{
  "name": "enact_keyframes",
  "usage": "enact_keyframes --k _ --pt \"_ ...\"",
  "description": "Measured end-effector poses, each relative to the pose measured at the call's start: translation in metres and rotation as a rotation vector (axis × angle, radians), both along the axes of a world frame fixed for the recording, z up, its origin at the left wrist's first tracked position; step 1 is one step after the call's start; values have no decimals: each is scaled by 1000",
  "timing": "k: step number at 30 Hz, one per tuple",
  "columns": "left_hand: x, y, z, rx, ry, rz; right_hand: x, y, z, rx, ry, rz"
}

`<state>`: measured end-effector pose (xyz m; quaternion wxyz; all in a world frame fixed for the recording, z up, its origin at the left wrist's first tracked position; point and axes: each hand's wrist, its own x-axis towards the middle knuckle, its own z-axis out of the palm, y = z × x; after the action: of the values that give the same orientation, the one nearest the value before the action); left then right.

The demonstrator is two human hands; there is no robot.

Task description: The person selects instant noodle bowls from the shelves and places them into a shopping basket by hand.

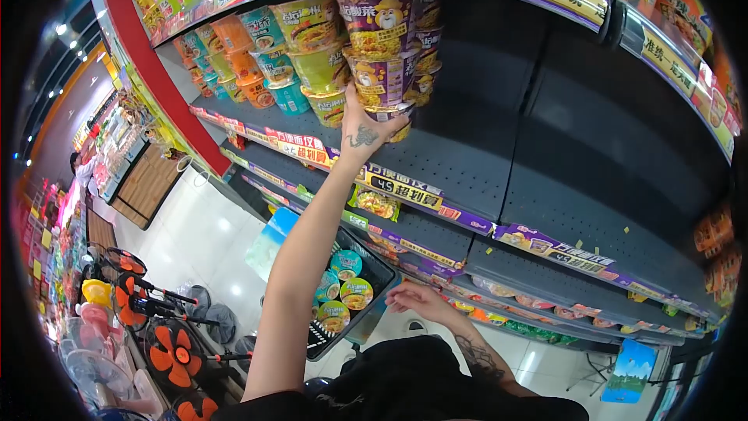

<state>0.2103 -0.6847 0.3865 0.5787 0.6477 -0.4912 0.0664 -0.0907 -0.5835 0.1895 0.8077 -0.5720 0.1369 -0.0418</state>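
Observation:
My left hand [365, 126] reaches up to the shelf, its fingers around the bottom of a stack of purple noodle cups [379, 78]. The lowest cup of that stack is mostly covered by the hand. Just left of it stand green-yellow cups [323, 70], with teal and orange ones farther left. More purple cups stand behind the stack. Low in the view, my right hand [417, 298] hangs beside a black basket [383, 269], fingers loosely curled and apart, holding nothing. Teal and green noodle cups [356, 294] lie in the basket.
Price strips [405, 187] run along the shelf edges. Packaged noodles [376, 203] lie on the shelf below. Orange-bladed fans [173, 355] stand at the lower left. A person [84, 171] is far off at the left. Orange cups [715, 231] sit at the right edge.

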Motion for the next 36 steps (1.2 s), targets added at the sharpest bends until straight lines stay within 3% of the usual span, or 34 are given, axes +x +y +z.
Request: enact_keyframes --k 3,5,7,11,14,17,21,28,29,30,32,36 --pt "-5 8 6 43 19 1 1 -7 73 -83 -144 120" --pt "-11 16 13 62 9 -1 1 -16 129 -384 -179 83" --pt "-22 28 19 103 31 -57 -1 -25 188 -568 -261 -110" --pt "-35 40 21 122 -5 -121 12 -57 249 -1222 -512 -828" --pt "-42 45 20 140 -77 -119 23 -76 276 -1268 -495 -1001" --pt "-46 45 13 59 -138 -209 38 -86 284 -1195 -551 -1055" --pt "-55 53 12 -16 -190 -284 48 -82 248 -1058 -807 -1092" --pt "-64 101 23 -146 -238 -317 20 -7 243 -1592 -707 -1357" --pt "-65 105 14 -184 -25 -394 16 7 246 -1576 -718 -1370" --pt "-66 130 27 -217 -321 -202 14 19 247 -1638 -640 -1454" --pt "-66 166 24 -212 -333 -121 25 47 248 -1410 -735 -1549" --pt "-65 252 -15 -244 -158 5 38 95 233 -1446 -745 -1401"
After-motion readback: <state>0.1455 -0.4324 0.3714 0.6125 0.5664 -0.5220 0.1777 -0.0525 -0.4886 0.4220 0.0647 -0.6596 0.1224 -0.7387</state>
